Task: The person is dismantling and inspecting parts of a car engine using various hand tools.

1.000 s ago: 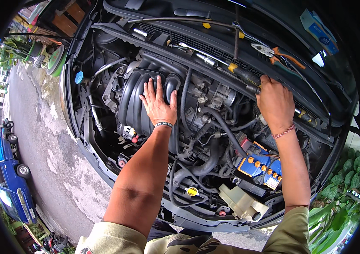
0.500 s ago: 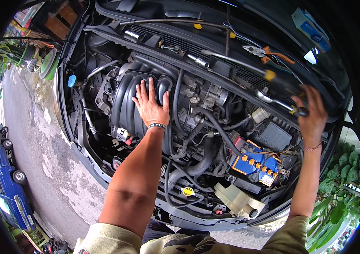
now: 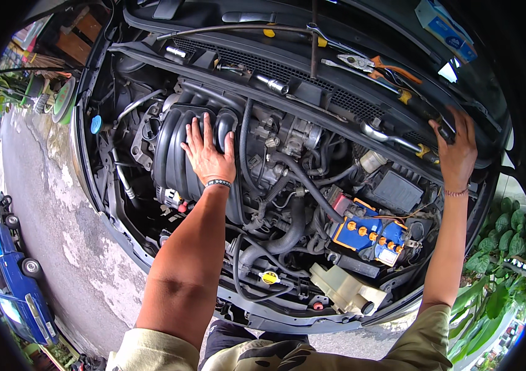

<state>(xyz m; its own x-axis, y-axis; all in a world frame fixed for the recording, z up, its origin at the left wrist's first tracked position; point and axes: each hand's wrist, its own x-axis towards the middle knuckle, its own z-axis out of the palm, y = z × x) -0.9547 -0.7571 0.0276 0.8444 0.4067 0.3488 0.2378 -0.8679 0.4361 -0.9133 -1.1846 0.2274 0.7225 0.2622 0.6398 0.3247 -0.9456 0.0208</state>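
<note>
My left hand (image 3: pixel 209 156) lies flat on the black ribbed intake manifold (image 3: pixel 173 145), its fingers stretched out and holding nothing. Over at the right end of the windshield cowl, my right hand (image 3: pixel 459 148) has its thumb and fingers round the handle end of a long screwdriver (image 3: pixel 404 97). The screwdriver's shaft points left, just under a pair of orange-handled pliers (image 3: pixel 393 67). Below it, a ratchet (image 3: pixel 393 137) with a yellow and black handle rests along the cowl edge, close to my right wrist.
A wrench (image 3: pixel 331 38), a chrome socket (image 3: pixel 273 85) and another socket (image 3: pixel 176 52) lie along the cowl. A blue box (image 3: pixel 445 31) sits behind. The battery (image 3: pixel 362 230) and a pale reservoir (image 3: pixel 342 287) fill the bay's near right. A hood prop rod (image 3: pixel 314 43) stands upright.
My right hand has shifted up, bringing the screwdriver from a blurred swing above the ratchet to beside the pliers. My left hand stays on the manifold. The whole view has shifted slightly.
</note>
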